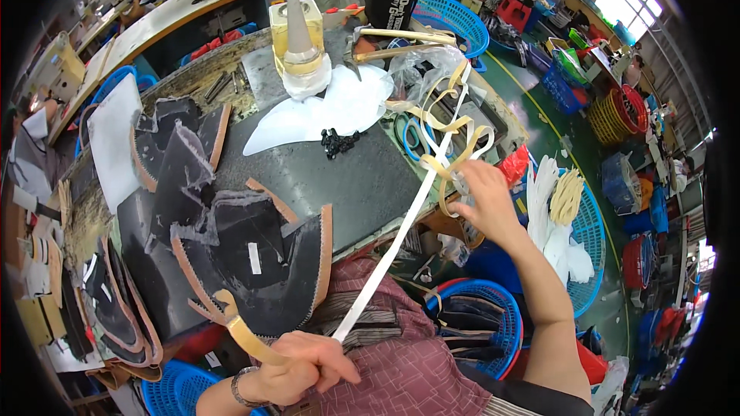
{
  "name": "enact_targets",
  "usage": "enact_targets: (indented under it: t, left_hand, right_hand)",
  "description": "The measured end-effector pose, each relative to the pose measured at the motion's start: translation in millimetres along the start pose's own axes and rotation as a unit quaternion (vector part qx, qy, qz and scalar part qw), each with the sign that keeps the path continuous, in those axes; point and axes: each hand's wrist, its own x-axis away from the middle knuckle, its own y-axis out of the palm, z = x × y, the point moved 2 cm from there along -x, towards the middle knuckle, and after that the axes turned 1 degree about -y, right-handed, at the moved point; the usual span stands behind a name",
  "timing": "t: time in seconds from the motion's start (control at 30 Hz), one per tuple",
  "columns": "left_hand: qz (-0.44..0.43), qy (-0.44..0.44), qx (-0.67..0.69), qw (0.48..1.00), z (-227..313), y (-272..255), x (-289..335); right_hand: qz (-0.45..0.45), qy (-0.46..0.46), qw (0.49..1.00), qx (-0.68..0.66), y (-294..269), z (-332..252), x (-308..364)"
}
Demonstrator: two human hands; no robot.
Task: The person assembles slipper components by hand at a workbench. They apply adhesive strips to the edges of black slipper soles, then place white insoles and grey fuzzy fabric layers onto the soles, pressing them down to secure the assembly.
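Observation:
My left hand (pixel 299 370) is closed around a narrow white tape (pixel 389 266) and a curled beige strip (pixel 250 339). The tape runs straight from it, up and to the right across the table edge. My right hand (pixel 489 200) curls its fingers and thumb about looped beige strips (pixel 447 166) beside that tape; the exact grip is partly hidden. Black shoe-upper pieces (pixel 254 254) with brown toothed edges lie on the table, nearest my left hand. A small white patch (pixel 254 259) sits on one of them. Blue-handled scissors (pixel 412 137) lie beside the strips.
A grey cone (pixel 302 38) on a pale base stands at the back, with white sheets (pixel 339 108) before it. Hammers (pixel 401 42) lie beyond. Blue baskets stand at my right: one (pixel 582 231) with white and beige strips, another (pixel 482 296) with dark pieces.

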Motion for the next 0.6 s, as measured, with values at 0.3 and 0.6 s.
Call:
enact_targets:
  t: [0.3,0.6]
  left_hand:
    - [0.053,-0.261,0.075,0.961,-42,-1,50]
    - [0.169,-0.262,0.100,0.945,-35,-10,80]
  right_hand:
    - [0.256,0.159,0.734,-0.608,-119,161,-106]
    - [-0.036,0.302,0.868,0.392,-165,277,-87]
